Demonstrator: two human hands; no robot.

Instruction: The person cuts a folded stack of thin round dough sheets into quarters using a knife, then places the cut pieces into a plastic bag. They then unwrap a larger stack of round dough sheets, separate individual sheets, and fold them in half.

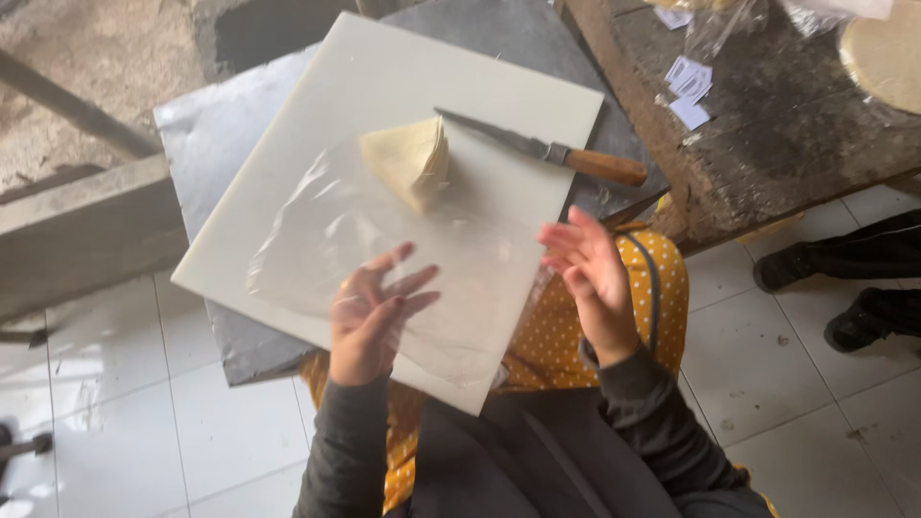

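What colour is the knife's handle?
Brown wood, on the knife handle; seen best in the head view.

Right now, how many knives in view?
1. A wooden-handled knife lies on the white cutting board's far right edge, beside the folded stack of thin dough sheets. None visible elsewhere; some may be hidden.
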